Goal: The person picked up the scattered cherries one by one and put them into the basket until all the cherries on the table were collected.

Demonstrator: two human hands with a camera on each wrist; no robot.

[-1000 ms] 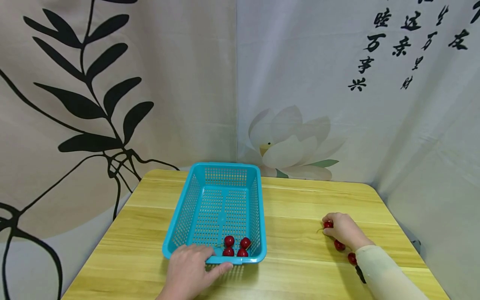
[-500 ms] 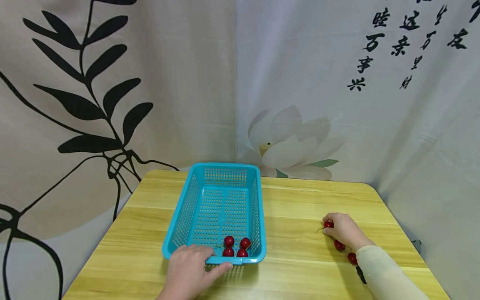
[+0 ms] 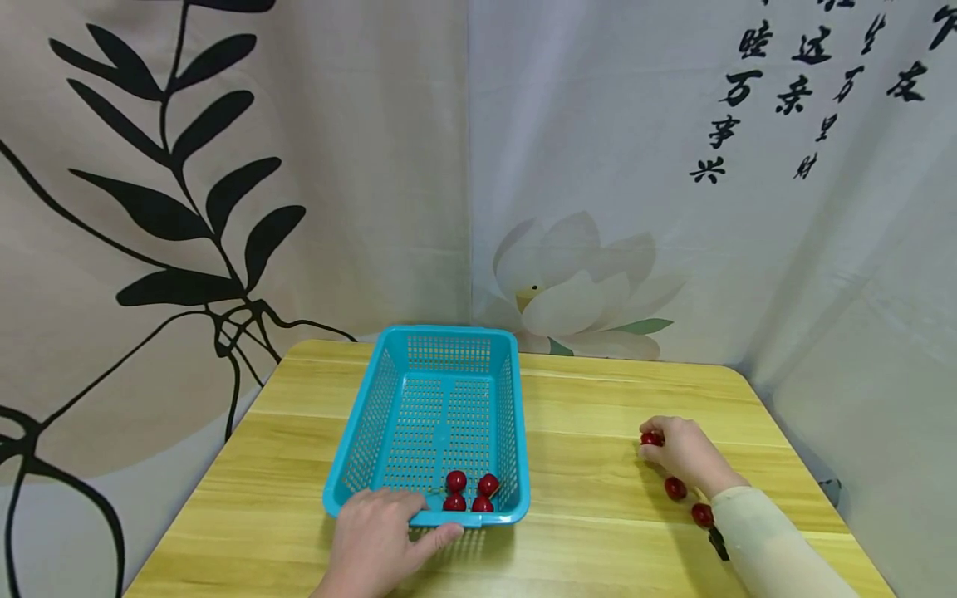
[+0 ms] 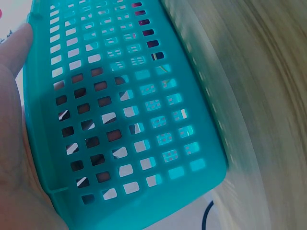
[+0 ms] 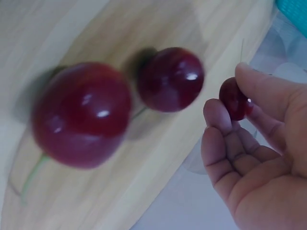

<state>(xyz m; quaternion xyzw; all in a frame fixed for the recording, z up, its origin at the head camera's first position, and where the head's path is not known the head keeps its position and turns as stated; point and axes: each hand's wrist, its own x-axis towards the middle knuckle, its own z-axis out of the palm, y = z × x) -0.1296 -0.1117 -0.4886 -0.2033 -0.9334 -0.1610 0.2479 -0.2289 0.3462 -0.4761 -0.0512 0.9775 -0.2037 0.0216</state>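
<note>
My left hand (image 3: pixel 381 531) grips the near rim of a blue perforated plastic basket (image 3: pixel 522 415), fingers over the edge and thumb outside. The left wrist view shows the basket's wall (image 4: pixel 144 163) close up beside the thumb (image 4: pixel 17 48). Several red cherries (image 3: pixel 456 481) lie at the basket's near end. To the right, my right hand (image 3: pixel 689 457) pinches a cherry (image 5: pixel 232 99) between thumb and fingertips, its thin stem pointing up in the right wrist view. Two more cherries (image 3: pixel 675 488) (image 3: pixel 702 515) rest on the table by that wrist.
A wood-grain table (image 3: pixel 591 465) carries everything. Next to the right sleeve lies a small dark object (image 3: pixel 718 544), partly hidden. Behind the table hangs a light cloth curtain (image 3: pixel 374 166) printed with leaves, a flower and writing.
My right hand has shifted slightly up and away with the pinched cherry, whose stem no longer shows in the head view. The left hand and basket stay in place.
</note>
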